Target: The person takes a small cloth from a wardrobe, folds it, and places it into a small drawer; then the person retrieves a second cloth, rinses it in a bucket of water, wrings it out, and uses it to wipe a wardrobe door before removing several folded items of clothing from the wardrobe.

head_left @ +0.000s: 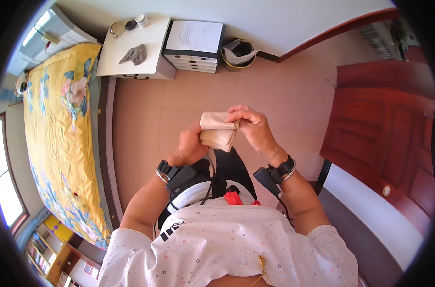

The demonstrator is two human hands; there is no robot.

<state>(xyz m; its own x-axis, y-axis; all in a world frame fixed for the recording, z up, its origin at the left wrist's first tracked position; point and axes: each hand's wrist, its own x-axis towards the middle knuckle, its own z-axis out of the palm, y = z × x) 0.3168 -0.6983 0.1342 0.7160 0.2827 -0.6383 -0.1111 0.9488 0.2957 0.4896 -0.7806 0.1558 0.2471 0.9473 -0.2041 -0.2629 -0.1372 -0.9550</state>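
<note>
In front of my body I hold a folded beige cloth [217, 135], doubled over into a small layered rectangle. My left hand [191, 143] grips its left edge, with most of the fingers hidden behind the fabric. At the upper right corner, my right hand [252, 125] pinches the cloth between thumb and fingers. Both wrists carry black strapped devices with cables.
A bed with a yellow floral cover [59, 129] runs along the left. A white cabinet [153, 38] bearing a grey plastic bag [134, 55], a drawer unit [191, 67] and a lined bin [236, 67] line the far wall. A dark red door [375, 119] stands at right.
</note>
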